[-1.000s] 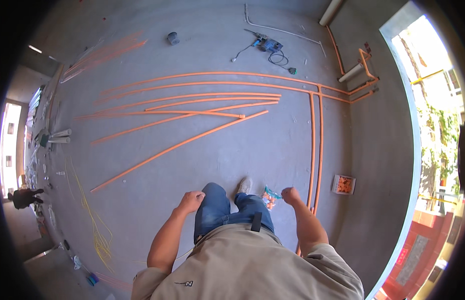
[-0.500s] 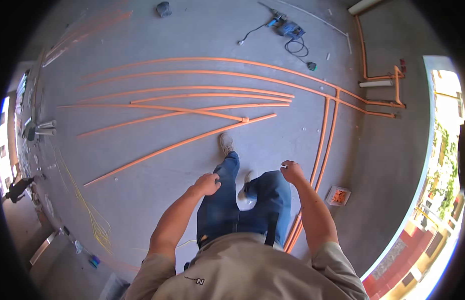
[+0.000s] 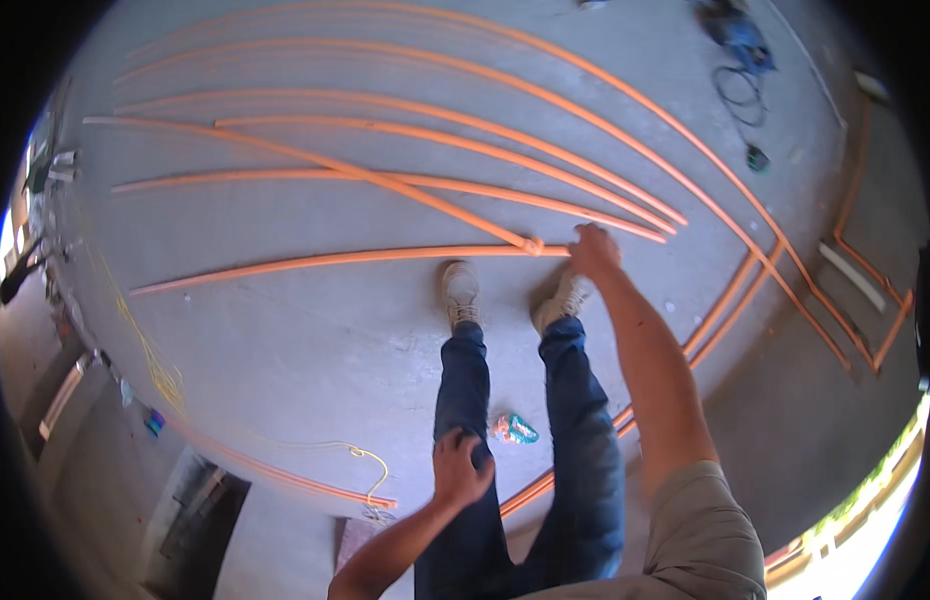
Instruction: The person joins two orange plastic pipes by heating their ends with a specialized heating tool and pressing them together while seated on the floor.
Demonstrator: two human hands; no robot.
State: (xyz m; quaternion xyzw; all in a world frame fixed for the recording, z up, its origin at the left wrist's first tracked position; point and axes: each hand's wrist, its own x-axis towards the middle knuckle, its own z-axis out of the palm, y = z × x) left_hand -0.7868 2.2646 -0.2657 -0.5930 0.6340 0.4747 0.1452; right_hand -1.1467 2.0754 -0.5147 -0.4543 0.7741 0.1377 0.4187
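My right hand (image 3: 595, 250) is stretched forward at the right end of the nearest loose orange pipe (image 3: 355, 258). Its fingers are blurred and overlap the pipe's tip in view; whether they grip it, I cannot tell. Bent low by my left thigh is my left hand (image 3: 462, 470), its fingers apart and nothing in them. Just beyond the nearest pipe, a slanting orange pipe with a fitting (image 3: 532, 245) on its end lies across another loose pipe (image 3: 505, 205). My shoes stand on the floor on the near side of these pipes.
Long orange pipes run along the floor to the right wall, with joined branches (image 3: 720, 310) coming back past my right leg. A blue power tool (image 3: 745, 45) with its cord lies at the far right. Between my legs is a small teal package (image 3: 520, 428); yellow cord (image 3: 165, 380) lies left.
My view has shifted and I am bent lower, feet side by side. The right hand has gone forward to the nearest pipe's end; the left is down by my thigh.
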